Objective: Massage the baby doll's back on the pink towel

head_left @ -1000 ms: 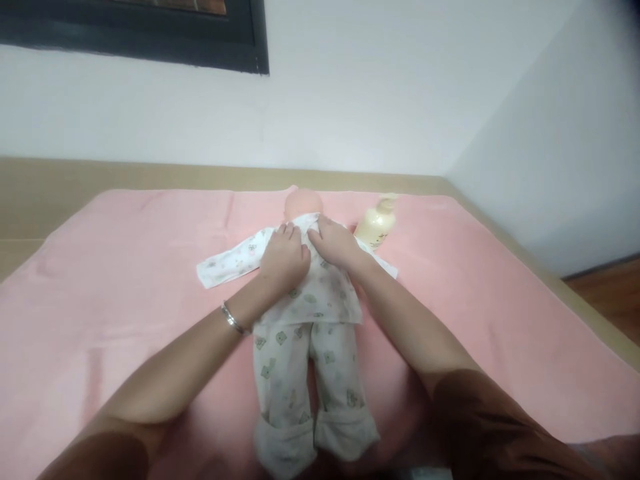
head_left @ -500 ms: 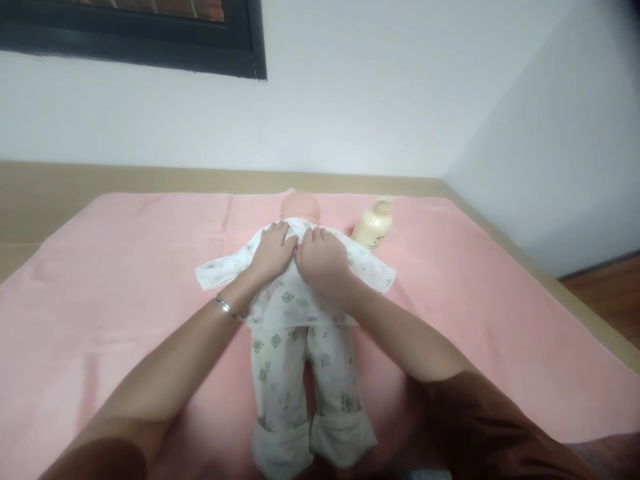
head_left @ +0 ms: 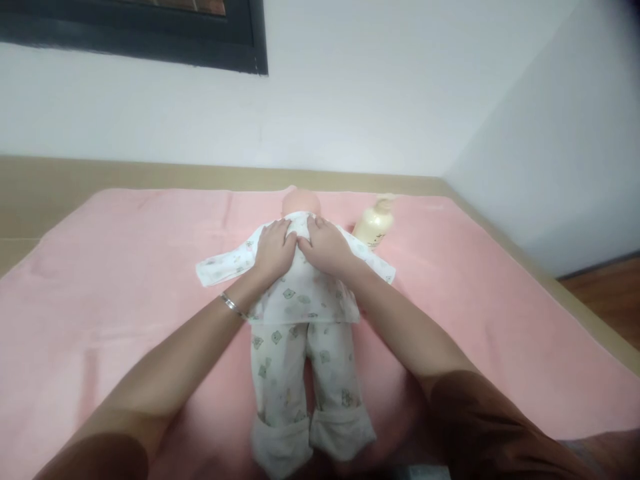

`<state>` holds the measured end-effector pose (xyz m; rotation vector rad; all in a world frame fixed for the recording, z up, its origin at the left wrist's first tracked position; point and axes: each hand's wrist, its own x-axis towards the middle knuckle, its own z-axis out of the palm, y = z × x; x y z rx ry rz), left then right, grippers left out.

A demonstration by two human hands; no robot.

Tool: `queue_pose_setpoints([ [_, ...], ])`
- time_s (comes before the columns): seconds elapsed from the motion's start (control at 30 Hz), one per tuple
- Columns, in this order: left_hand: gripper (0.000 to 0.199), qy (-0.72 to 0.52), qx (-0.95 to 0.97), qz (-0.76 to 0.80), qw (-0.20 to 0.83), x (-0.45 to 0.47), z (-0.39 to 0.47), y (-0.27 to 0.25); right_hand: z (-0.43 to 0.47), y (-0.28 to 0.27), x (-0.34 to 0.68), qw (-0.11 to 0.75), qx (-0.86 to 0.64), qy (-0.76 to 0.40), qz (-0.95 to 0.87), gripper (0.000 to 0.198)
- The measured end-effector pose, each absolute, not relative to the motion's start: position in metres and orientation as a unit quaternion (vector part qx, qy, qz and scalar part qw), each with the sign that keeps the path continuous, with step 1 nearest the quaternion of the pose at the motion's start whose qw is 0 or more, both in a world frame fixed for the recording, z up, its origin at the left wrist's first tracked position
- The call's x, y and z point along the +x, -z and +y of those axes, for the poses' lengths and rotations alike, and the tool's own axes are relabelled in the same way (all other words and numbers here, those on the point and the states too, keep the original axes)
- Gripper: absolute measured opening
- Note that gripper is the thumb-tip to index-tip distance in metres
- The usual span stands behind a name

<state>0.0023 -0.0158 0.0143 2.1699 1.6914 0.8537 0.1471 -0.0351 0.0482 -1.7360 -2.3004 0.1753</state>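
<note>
A baby doll [head_left: 305, 300] in white printed pajamas lies on a pink cloth [head_left: 140, 287], its bald head at the far end and its sleeves spread to both sides. It seems to lie face down. My left hand [head_left: 275, 248] rests on the left side of its upper back, fingers stretched out flat. On the right side of the upper back lies my right hand [head_left: 326, 248], also flat, with its thumb close to the left thumb. The pajama legs [head_left: 330, 373] point toward me, their cuffs rolled up.
A cream pump bottle [head_left: 375, 223] stands beyond the doll's right-hand sleeve. The pink cloth covers a surface with a tan raised edge [head_left: 200, 175] along the white wall. A dark window frame [head_left: 210, 50] is at upper left.
My right hand has flattened, its fingers going from curled to stretched out on the doll's back. The left hand stays nearly in place. The doll's shirt looks smoother between the hands.
</note>
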Motion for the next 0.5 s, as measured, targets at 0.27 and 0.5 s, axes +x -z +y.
queue_pose_setpoints([
  [0.27, 0.053, -0.275, 0.752, 0.589, 0.112, 0.0029, -0.0162, -0.0141, -0.0275, -0.0448, 0.1529, 0.159, -0.632, -0.092, -0.753, 0.062],
  [0.5, 0.054, -0.269, 0.751, 0.593, 0.112, 0.0038, -0.0174, -0.0161, -0.0290, -0.0439, 0.1518, 0.162, -0.631, -0.073, -0.755, 0.056],
])
